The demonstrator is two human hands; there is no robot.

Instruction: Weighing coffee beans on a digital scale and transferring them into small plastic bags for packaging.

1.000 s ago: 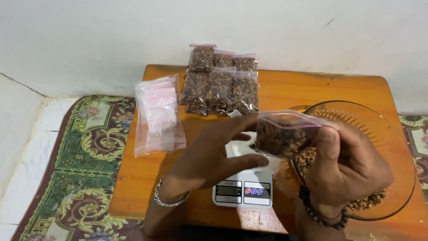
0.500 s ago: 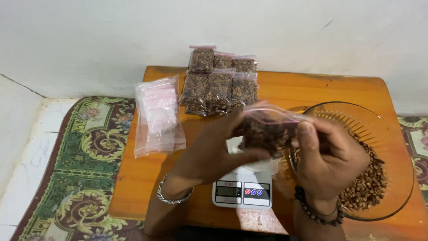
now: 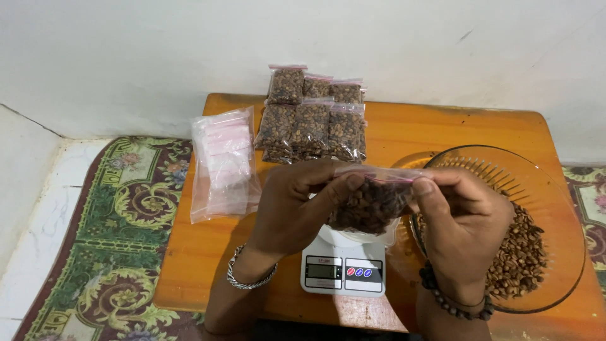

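I see a small clear zip bag (image 3: 372, 203) held up between both hands, just above the white digital scale (image 3: 344, 268). It is packed with brown roasted beans that bulge its lower half, and a thin pink strip runs along its top edge. My left hand (image 3: 297, 205) pinches the left end of that strip with thumb and fingers closed narrowly on it; my right hand (image 3: 464, 218) pinches the right end the same way, so the bag hangs level between them. (The bag and hands hide most of the scale's platform; only its display and coloured buttons show.)

To the right, touching distance from the right hand, stands a wide glass bowl (image 3: 555, 189) with loose beans heaped in its bottom. At the far edge of the orange wooden table (image 3: 404, 129) lies a cluster of filled bean bags (image 3: 312, 117), overlapping in two rows against the white wall. Just left of them sits a pack of empty zip bags (image 3: 224, 164), clear with pink tops. A patterned green rug (image 3: 113, 240) covers the floor at left.
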